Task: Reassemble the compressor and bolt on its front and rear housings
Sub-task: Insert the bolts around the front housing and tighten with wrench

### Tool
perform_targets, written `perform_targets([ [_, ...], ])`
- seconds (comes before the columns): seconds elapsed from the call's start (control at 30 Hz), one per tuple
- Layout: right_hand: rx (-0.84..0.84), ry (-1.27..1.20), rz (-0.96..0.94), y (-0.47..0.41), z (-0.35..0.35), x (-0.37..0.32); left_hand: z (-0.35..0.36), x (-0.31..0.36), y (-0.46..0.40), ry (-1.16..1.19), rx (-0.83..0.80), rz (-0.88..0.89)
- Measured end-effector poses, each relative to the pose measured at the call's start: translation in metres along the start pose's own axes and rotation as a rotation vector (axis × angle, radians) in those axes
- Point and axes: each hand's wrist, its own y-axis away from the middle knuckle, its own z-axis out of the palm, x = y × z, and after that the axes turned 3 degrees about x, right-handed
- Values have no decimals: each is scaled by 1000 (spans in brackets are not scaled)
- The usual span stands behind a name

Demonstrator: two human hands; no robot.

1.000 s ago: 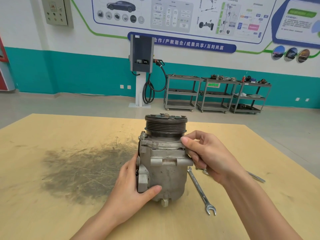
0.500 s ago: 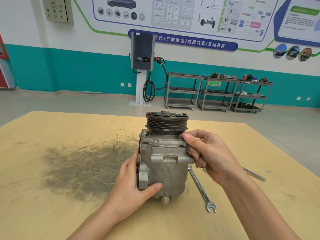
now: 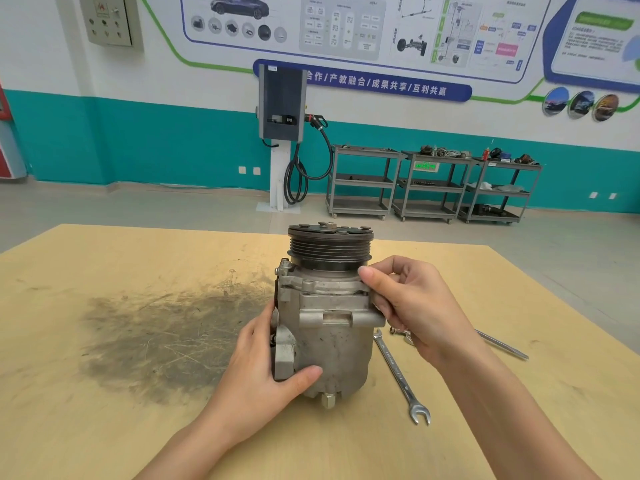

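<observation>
Head view: your left hand (image 3: 263,372) grips the compressor (image 3: 329,327) low on its side, standing pulley-up mid-table (image 3: 104,427), and your right hand (image 3: 412,306) pinches its upper flange; tall and top-heavy, it could tip or slip if either grasp loosens. Just right, two wrenches (image 3: 401,375) lie near its base, likely to snag it.

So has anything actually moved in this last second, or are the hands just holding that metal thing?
Hardly anything. The right hand shifted its fingers slightly along the upper flange below the pulley; the view only shifted a little. Otherwise unchanged: the left hand holds the lower body of the compressor, which stands upright on the table, and both wrenches lie beside it untouched.
</observation>
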Motion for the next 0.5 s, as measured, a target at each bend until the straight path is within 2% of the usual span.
perform_targets([
  [0.27, -149, 74, -48, -4, -7, -3, 1, -1, 0, 29, 3, 10],
  [0.5, -233, 15, 18, -4, -14, -5, 2, -2, -2, 32, -4, -2],
])
